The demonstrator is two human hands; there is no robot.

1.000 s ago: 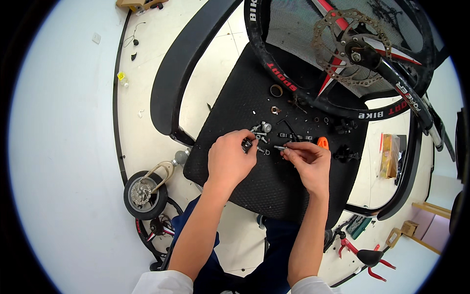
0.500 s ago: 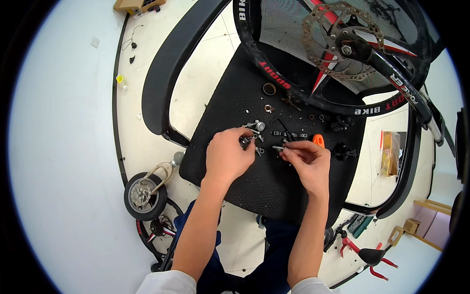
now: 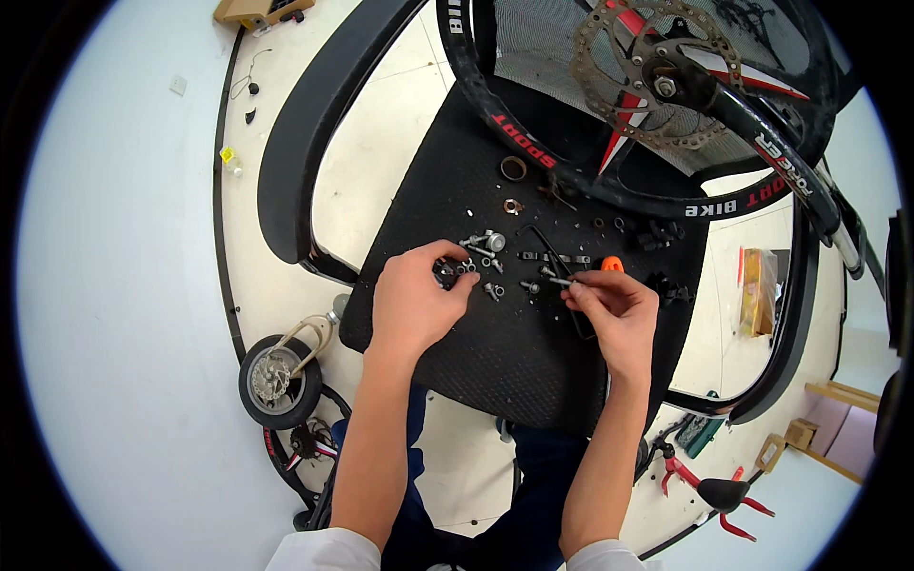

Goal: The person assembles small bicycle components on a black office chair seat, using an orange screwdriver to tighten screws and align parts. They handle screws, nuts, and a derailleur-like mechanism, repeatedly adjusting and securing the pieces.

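Observation:
My left hand (image 3: 419, 300) hovers at the left of the black chair seat (image 3: 476, 371), its fingers curled round a small dark metal part (image 3: 445, 275) that they partly hide. Close by its fingertips lie small bolts and nuts (image 3: 493, 291) and a round-headed silver bolt (image 3: 494, 242). Between the thumb and fingertips of my right hand (image 3: 619, 309) is a small silver bolt (image 3: 560, 282). Just left of that hand rests another short bolt (image 3: 529, 286). A black hex key (image 3: 540, 236) and a flat dark bracket (image 3: 571, 259) lie beyond it, next to an orange handle (image 3: 611, 263).
A bicycle wheel (image 3: 533, 152) with a brake disc (image 3: 590, 76) and fork leans over the seat's far side. A brown ring (image 3: 513, 168) and black parts (image 3: 671, 285) lie on the seat. Chair armrests (image 3: 295, 162) flank it. A small wheel (image 3: 281, 381) stands on the floor.
My left hand has drawn left with the dark part, uncovering more nuts and bolts. My right hand has shifted slightly right, still pinching the bolt. The whole view has shifted a little.

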